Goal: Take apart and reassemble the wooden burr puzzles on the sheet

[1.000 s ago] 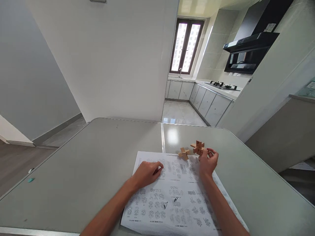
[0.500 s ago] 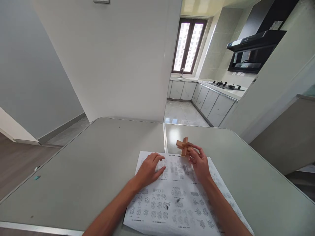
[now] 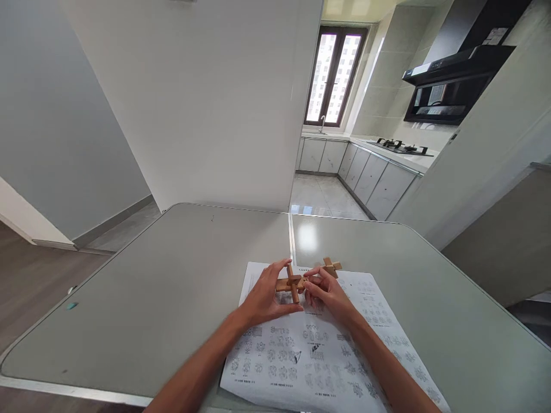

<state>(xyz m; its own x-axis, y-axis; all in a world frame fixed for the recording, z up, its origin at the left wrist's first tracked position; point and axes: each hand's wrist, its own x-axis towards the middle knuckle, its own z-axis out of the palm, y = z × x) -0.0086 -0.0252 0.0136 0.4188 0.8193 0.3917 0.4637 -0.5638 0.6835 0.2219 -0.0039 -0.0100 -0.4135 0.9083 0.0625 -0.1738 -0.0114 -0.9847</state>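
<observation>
Above the upper part of the printed sheet (image 3: pixel 297 350), a wooden interlocking puzzle (image 3: pixel 293 283) of crossed sticks sits between my two hands. My left hand (image 3: pixel 267 293) spans it, with fingers at its far end and the thumb at its near end. From the other side, my right hand (image 3: pixel 325 293) pinches the puzzle's right end, fingers closed; the fingertips partly hide that end. Just beyond my right hand, a second wooden crossed-stick piece (image 3: pixel 331 267) rests at the sheet's top edge, partly covered by the hand.
The sheet carries rows of small line drawings and lies on a grey-green table (image 3: pixel 172 298) with a seam (image 3: pixel 291 238) down it. A small teal object (image 3: pixel 72 306) lies near the table's left edge. Beyond stand a white wall (image 3: pixel 206 115) and a kitchen with a stove (image 3: pixel 400 147).
My right hand has brought the wooden puzzle left and nearer, and my left hand has closed around it. The second wooden piece now shows behind my right hand. The view has shifted slightly.
</observation>
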